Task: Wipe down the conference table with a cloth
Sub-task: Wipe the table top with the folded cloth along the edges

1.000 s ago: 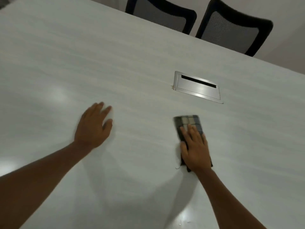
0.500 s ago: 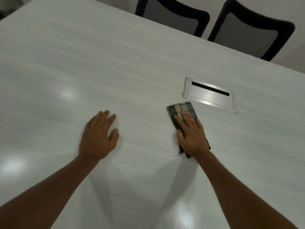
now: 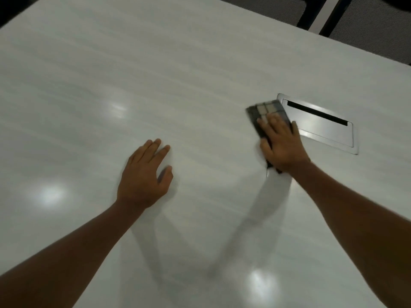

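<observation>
The checked cloth [image 3: 265, 111] lay on the table [image 3: 155, 74] under the right hand [image 3: 282, 145], whose flat, straight fingers pressed it; its far end stuck out past the fingertips, just beside the metal hatch [image 3: 322, 130]. Its long axis ran away from the person, leaning slightly left. The left hand [image 3: 143, 176] rested flat, thumb apart
</observation>
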